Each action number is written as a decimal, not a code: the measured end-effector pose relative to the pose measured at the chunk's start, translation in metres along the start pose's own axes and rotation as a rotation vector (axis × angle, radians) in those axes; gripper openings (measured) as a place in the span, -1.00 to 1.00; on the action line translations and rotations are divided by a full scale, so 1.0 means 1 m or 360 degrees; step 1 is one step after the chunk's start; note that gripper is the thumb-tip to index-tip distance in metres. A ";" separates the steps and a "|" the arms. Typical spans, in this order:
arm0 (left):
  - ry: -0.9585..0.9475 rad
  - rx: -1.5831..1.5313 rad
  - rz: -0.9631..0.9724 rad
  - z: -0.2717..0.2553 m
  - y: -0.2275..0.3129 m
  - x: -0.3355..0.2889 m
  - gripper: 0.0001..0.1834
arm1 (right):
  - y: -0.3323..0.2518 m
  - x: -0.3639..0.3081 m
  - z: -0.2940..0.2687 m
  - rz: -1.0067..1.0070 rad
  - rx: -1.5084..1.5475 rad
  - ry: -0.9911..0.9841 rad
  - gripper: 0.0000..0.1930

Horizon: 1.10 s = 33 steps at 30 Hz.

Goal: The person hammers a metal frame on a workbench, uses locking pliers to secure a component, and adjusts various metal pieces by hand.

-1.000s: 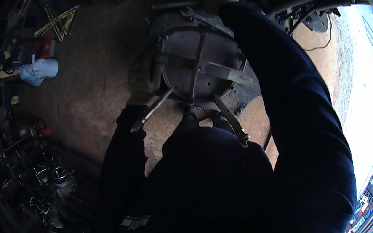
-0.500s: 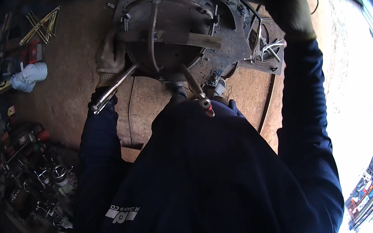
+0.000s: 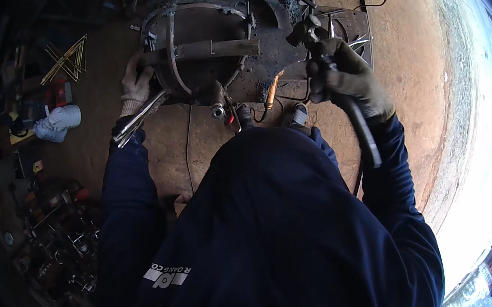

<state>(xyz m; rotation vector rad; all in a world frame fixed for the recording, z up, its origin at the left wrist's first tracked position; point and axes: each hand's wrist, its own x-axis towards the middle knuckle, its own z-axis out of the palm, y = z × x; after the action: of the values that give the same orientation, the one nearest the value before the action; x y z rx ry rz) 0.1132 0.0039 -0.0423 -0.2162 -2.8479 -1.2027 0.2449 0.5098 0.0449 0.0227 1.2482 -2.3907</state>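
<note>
My gloved right hand (image 3: 360,84) is closed around a hammer (image 3: 365,131), its head raised over the right part of a dark steel worktable (image 3: 272,59). At the table's left edge, my gloved left hand (image 3: 136,85) grips the left end of a flat metal bar (image 3: 194,49). The bar lies across a round metal frame (image 3: 172,42), tilted slightly up to the right. Beside my left hand, the shiny handles of a clamp (image 3: 139,118) stick out toward me. Another clamp (image 3: 219,107) hangs at the near edge.
An orange-handled tool (image 3: 272,91) with a cable, probably a welding electrode holder, sits at the near edge. Metal bits lie on the table's right. On the floor at left are thin yellowish rods (image 3: 65,59), a white bundle (image 3: 58,122) and cluttered machine parts (image 3: 69,236).
My right hand has come down and toward me from the top edge, bringing the hammer into view. My left hand stays at the bar's end. The view has shifted, and the orange-handled tool now shows.
</note>
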 end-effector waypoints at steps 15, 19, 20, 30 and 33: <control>-0.0172 0.0717 0.0173 0.003 0.062 0.010 -0.32 | 0.068 0.090 0.032 -0.0060 -0.0648 0.0785 -0.58; -0.0156 0.0639 0.0383 0.012 0.048 0.018 -0.45 | 0.078 0.103 0.026 -0.0136 -0.0904 0.0720 -0.61; -0.0157 0.0567 0.0382 0.014 0.044 0.019 -0.46 | 0.079 0.104 0.028 -0.0142 -0.0707 0.0718 -0.63; -0.0083 0.0519 0.0582 0.019 0.013 0.023 -0.57 | 0.022 0.098 0.062 -0.0156 -0.0622 0.0608 -0.51; -0.0103 0.0320 0.0585 0.022 0.010 0.023 -0.58 | 0.039 0.081 0.054 -0.0270 -0.0307 0.0810 -0.54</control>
<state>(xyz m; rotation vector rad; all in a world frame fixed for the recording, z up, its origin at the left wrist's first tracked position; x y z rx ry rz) 0.0923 0.0291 -0.0481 -0.7408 -2.7845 -0.8476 0.1967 0.4178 0.0290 0.5129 1.7653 -2.4815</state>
